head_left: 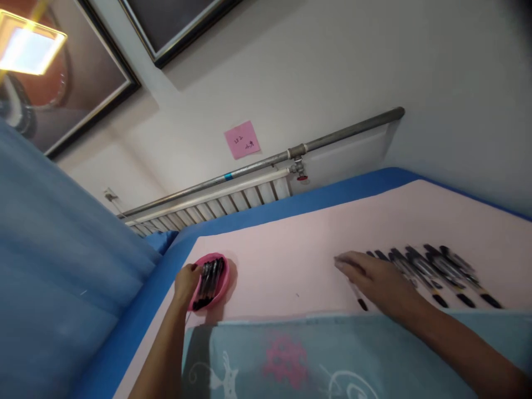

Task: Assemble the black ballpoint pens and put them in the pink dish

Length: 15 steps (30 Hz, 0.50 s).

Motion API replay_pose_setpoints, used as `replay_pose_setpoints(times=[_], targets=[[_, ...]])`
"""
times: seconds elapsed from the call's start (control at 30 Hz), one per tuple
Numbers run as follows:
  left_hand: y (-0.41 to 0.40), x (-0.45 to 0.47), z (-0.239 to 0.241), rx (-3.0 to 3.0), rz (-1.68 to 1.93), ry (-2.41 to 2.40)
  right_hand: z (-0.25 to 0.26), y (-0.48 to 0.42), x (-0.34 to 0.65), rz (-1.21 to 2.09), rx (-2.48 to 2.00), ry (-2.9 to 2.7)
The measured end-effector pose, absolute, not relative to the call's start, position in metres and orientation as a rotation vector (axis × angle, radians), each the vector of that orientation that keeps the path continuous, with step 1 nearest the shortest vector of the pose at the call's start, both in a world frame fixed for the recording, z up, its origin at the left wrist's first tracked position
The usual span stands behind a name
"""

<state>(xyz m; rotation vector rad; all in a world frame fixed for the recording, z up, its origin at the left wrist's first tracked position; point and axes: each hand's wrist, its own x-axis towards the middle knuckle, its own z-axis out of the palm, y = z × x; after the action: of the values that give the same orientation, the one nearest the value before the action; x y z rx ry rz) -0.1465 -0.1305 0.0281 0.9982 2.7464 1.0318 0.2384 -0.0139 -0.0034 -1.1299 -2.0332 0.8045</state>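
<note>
My left hand grips the near-left rim of a small pink dish that holds several black pens. My right hand lies flat on the pink table top, fingers stretched out to the left. A black pen pokes out from under its palm. Just right of that hand, a row of several black pens lies on the table, blurred by motion.
A pale blue cloth with a pink and white print covers the near edge of the table. A blue border runs around the pink top. A radiator and a grey pipe run along the wall behind. Blue fabric hangs at left.
</note>
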Motion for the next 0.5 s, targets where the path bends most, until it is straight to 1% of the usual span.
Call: replay_pose_setpoints(times=[0.13, 0.23, 0.3, 0.37, 0.5], targets=[[-0.104, -0.09, 0.031, 1.268, 0.973, 2.585, 0.011, -0.012, 0.255, 0.731, -1.228, -1.733], [-0.077, -0.018, 0.02, 1.442, 0.982, 2.214, 0.014, -0.006, 0.268, 0.789, -1.26, -1.513], [-0.061, 0.035, 0.009, 1.533, 0.876, 2.041, 0.014, -0.002, 0.275, 0.814, -1.264, -1.427], [-0.049, 0.082, -0.003, 1.605, 0.761, 1.984, 0.013, 0.001, 0.279, 0.834, -1.254, -1.39], [-0.034, 0.138, -0.022, 1.732, 0.377, 2.093, 0.013, 0.003, 0.283, 0.848, -1.209, -1.387]])
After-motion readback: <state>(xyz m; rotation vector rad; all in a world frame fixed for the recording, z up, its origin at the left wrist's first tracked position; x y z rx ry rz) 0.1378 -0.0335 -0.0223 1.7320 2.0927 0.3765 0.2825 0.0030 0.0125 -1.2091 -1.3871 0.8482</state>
